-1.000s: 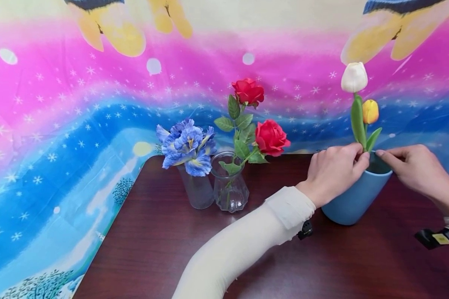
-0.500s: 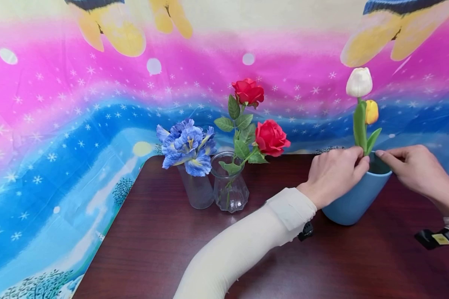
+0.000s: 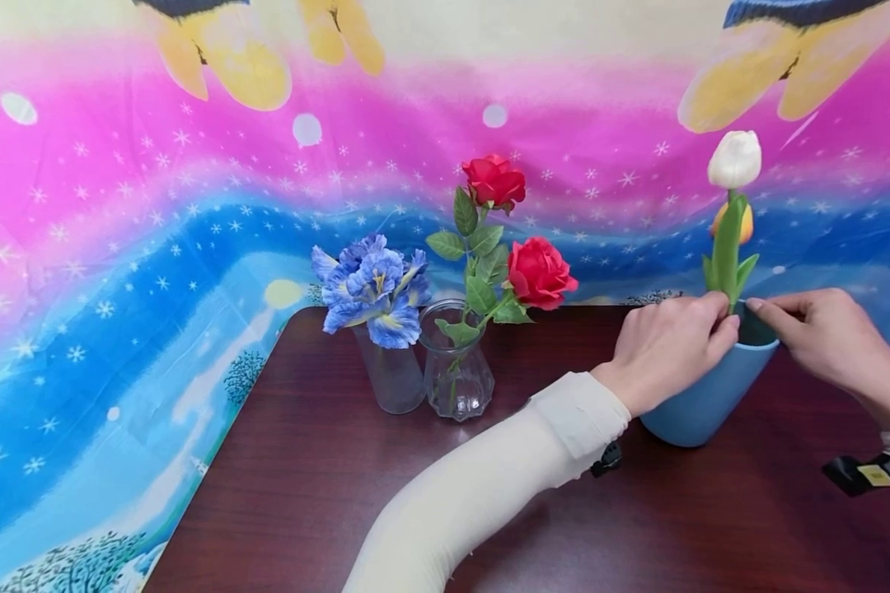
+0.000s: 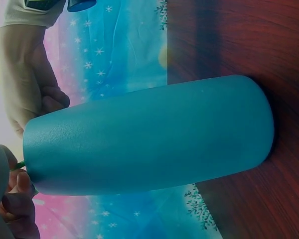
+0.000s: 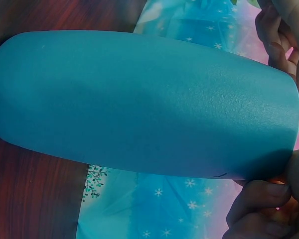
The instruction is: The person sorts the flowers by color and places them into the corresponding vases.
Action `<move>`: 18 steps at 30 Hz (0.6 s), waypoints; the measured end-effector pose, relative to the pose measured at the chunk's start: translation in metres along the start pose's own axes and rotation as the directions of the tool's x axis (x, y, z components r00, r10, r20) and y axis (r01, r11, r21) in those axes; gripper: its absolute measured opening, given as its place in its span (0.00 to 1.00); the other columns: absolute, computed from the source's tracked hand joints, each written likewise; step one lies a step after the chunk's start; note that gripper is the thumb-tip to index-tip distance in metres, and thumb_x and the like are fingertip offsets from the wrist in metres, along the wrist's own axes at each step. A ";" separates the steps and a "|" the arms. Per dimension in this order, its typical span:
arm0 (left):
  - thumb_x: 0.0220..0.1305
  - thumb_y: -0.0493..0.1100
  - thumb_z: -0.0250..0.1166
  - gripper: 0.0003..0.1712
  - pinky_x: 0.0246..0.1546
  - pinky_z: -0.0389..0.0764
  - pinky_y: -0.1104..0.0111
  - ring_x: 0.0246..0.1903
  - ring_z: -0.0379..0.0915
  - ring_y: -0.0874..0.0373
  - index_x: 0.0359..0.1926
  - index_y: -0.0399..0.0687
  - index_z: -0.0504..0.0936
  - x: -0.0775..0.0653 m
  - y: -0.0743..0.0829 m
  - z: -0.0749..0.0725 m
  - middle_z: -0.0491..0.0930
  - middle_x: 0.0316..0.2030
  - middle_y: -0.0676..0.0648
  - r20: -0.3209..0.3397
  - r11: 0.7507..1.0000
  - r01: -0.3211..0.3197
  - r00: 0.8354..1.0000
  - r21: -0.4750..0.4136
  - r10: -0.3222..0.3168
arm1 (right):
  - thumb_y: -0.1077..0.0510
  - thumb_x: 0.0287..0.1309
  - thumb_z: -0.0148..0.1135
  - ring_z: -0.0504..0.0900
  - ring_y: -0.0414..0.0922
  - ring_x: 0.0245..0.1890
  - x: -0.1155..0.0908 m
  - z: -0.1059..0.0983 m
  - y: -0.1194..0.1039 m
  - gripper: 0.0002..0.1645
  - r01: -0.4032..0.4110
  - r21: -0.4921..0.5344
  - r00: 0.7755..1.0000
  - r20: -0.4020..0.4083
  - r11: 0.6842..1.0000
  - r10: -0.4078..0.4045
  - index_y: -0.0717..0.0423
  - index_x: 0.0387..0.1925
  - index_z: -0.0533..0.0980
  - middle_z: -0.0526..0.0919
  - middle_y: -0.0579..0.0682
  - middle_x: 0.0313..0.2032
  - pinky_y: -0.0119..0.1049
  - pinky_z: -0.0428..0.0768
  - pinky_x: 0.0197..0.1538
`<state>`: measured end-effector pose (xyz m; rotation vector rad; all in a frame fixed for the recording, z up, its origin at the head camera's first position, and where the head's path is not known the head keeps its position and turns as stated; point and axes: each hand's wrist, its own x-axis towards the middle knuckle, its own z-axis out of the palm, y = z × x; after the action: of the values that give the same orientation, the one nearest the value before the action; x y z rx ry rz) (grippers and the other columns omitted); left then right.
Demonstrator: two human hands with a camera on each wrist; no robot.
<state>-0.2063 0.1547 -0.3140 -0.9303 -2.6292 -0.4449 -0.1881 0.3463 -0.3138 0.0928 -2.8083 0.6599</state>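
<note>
A matte blue vase (image 3: 708, 395) stands on the table at the right of the head view, filling much of both wrist views. At its mouth my left hand (image 3: 671, 350) pinches the white tulip (image 3: 735, 160) low on its stem; fingertips hide the grip itself. A yellow-orange tulip (image 3: 747, 224) stands right behind, partly covered by the white tulip's long green leaf (image 3: 725, 251). On the far right side, my right hand (image 3: 834, 342) pinches the vase's rim between thumb and fingers. The stems' lower ends are out of sight inside the vase.
Left of the hands, a clear ribbed glass vase (image 3: 458, 387) holds two red roses (image 3: 541, 273). Beside it, blue-violet flowers (image 3: 378, 280) stand in a frosted vase (image 3: 393, 379). A printed cloth (image 3: 193, 206) hangs behind the dark wooden table (image 3: 304, 494).
The white tulip has shifted right and turned in my left hand, so its leaf now crosses in front of the yellow tulip. My right hand has stayed at the vase's rim.
</note>
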 end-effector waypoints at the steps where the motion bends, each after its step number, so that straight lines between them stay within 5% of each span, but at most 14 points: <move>1: 0.78 0.59 0.48 0.13 0.15 0.63 0.79 0.18 0.65 0.72 0.34 0.66 0.72 0.000 0.000 0.000 0.70 0.22 0.62 0.002 1.000 -0.003 1.000 0.001 0.003 | 0.47 0.79 0.44 0.56 0.44 0.12 0.000 0.000 0.000 0.33 0.001 -0.002 1.000 0.000 1.000 -0.001 0.56 0.15 0.69 0.58 0.47 0.12 0.40 0.57 0.18; 18: 0.77 0.58 0.49 0.11 0.15 0.63 0.79 0.19 0.65 0.72 0.39 0.66 0.74 -0.001 0.000 0.000 0.71 0.24 0.63 0.006 1.000 -0.027 1.000 0.004 0.027 | 0.47 0.79 0.43 0.56 0.44 0.12 0.001 0.000 0.001 0.33 0.008 -0.006 1.000 -0.004 1.000 -0.008 0.59 0.20 0.75 0.58 0.48 0.12 0.39 0.57 0.18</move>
<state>-0.2056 0.1537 -0.3143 -0.9658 -2.6192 -0.4301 -0.1889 0.3475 -0.3138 0.1006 -2.8044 0.6487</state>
